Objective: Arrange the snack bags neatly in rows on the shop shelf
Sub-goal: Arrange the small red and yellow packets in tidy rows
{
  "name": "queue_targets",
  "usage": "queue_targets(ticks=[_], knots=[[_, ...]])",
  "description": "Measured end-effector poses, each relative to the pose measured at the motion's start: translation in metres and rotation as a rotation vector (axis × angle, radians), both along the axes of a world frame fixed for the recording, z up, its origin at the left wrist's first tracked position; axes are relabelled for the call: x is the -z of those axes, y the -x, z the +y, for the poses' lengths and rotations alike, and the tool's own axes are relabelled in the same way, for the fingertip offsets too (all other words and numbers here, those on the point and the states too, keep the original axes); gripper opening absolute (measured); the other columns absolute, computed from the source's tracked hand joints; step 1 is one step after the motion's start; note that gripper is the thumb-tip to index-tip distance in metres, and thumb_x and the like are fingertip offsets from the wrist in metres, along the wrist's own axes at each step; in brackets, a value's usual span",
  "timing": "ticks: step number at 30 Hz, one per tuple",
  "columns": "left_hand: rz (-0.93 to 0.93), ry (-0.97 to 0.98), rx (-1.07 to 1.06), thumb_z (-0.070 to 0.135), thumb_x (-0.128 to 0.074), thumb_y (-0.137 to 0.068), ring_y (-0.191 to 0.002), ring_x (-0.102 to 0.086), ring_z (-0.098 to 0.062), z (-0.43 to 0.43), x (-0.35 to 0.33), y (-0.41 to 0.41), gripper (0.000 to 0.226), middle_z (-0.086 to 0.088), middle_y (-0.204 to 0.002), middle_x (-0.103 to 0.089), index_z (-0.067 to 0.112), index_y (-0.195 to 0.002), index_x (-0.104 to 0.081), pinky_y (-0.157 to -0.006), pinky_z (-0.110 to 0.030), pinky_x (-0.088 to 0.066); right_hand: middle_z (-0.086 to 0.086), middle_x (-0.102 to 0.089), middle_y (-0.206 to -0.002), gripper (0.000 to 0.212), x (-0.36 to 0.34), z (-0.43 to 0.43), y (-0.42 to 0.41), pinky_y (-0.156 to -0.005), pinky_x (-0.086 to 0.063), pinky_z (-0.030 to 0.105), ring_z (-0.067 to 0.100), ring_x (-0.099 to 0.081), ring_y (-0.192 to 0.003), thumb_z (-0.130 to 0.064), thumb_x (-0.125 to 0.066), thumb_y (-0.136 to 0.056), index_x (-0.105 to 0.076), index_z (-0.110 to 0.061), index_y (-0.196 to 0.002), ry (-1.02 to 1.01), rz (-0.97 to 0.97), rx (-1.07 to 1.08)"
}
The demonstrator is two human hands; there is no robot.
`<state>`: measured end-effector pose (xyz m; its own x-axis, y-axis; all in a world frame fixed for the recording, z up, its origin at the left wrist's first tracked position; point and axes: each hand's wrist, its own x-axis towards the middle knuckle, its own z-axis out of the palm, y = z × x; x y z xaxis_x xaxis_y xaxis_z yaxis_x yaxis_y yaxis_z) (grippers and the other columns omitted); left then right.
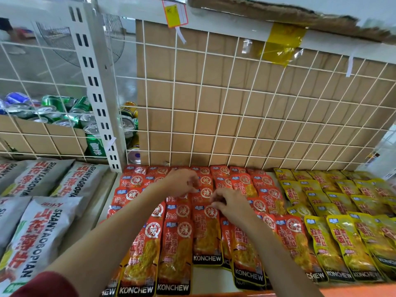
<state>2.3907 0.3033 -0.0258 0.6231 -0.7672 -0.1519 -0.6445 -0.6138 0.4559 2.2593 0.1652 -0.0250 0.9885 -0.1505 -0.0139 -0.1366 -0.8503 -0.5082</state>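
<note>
Red KONCHEW snack bags (174, 251) lie in overlapping rows on the white shelf (211, 277), filling its middle. Yellow KONCHEW snack bags (342, 239) lie in rows on the right. My left hand (182, 182) reaches far back over the red bags, fingers curled down on the top of a red bag (202, 192) in the middle rows. My right hand (229, 203) is just in front of it, fingers curled and pinching the top edge of another red bag (206, 232). What the left fingers hold is blurred.
Grey SHANYAOBOPIAN chip bags (40, 228) fill the shelf to the left. A white wire grid (235, 103) backed by cardboard closes the rear. A white slotted upright (96, 86) divides the bays. Drink cans (64, 116) lie in a box behind the grid. An upper shelf edge hangs overhead.
</note>
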Motion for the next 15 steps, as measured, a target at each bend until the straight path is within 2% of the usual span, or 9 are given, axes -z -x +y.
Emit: queue_targets(ticks=[4,8,12,15], knots=[[0.073,0.083,-0.002,0.016,-0.060,-0.088,-0.079,-0.053,-0.007,-0.002,0.006,-0.005,0.014,0.002,-0.102,-0.058,0.020,-0.101,-0.060,-0.068,-0.021,-0.042,-0.005,-0.066,-0.100,0.009,0.002,0.001,-0.001,-0.083,-0.041,0.019,0.002,-0.051,-0.086,-0.020,-0.061,-0.088,-0.066,-0.017,-0.094,0.005,-0.020,0.000],[0.070,0.096,-0.002,0.016,-0.059,-0.088,-0.089,-0.053,-0.010,-0.004,0.010,-0.007,0.015,0.006,-0.099,-0.054,0.019,-0.103,-0.061,-0.075,-0.023,-0.044,-0.004,-0.066,-0.099,0.010,0.002,0.004,-0.003,-0.081,-0.041,0.019,0.004,-0.052,-0.086,-0.021,-0.061,-0.088,-0.066,-0.016,-0.095,0.005,-0.023,0.019],[0.080,0.112,0.005,0.015,-0.059,-0.088,-0.094,-0.055,-0.012,-0.004,0.011,-0.009,0.015,0.007,-0.100,-0.056,0.020,-0.101,-0.062,-0.079,-0.024,-0.046,-0.006,-0.064,-0.098,0.010,0.004,0.003,-0.003,-0.069,-0.035,0.007,0.001,-0.050,-0.084,-0.022,-0.061,-0.088,-0.065,-0.017,-0.096,-0.006,-0.028,0.027],[0.088,0.121,0.007,0.015,-0.059,-0.088,-0.093,-0.055,-0.012,-0.004,0.011,-0.009,0.014,0.007,-0.100,-0.056,0.019,-0.102,-0.062,-0.077,-0.025,-0.048,-0.006,-0.064,-0.098,0.009,0.005,0.003,-0.004,-0.067,-0.034,0.005,0.001,-0.050,-0.084,-0.021,-0.061,-0.088,-0.064,-0.018,-0.096,-0.011,-0.023,0.032]])
